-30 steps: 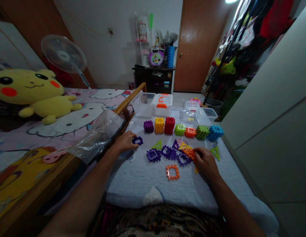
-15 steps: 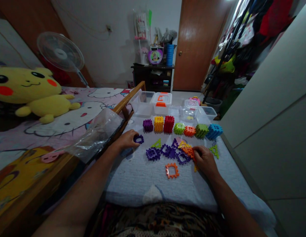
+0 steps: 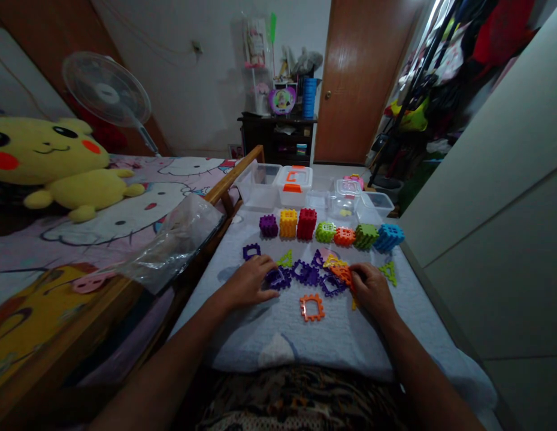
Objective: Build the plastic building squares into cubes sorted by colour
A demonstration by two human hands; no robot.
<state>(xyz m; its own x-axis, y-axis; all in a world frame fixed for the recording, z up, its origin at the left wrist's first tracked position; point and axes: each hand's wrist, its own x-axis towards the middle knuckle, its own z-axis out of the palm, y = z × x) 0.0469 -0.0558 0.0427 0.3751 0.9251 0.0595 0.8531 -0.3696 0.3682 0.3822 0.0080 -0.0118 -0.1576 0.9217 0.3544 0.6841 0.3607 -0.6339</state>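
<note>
My left hand (image 3: 250,282) is open over the left end of the purple building pieces, thumb and fingers apart around a purple square piece (image 3: 281,278). To its upper left, a purple frame piece (image 3: 251,251) lies on the cloth. My right hand (image 3: 372,290) is closed at the right end of the pile, its fingertips on an orange lattice piece (image 3: 342,274). More purple pieces (image 3: 302,270) lie between the hands, with a green triangle (image 3: 285,258) behind them. Nearer to me is an orange square frame (image 3: 312,307).
Stacks of sorted pieces stand in a row behind, among them a red stack (image 3: 307,224) and a blue stack (image 3: 389,237). Clear plastic boxes (image 3: 259,185) line the far edge. A wooden rail (image 3: 233,176) runs along the left, and a green triangle piece (image 3: 389,273) lies at right.
My left hand has let go of the purple frame piece at the left and moved right and nearer to me, over the purple pieces. My right hand stays at the orange piece.
</note>
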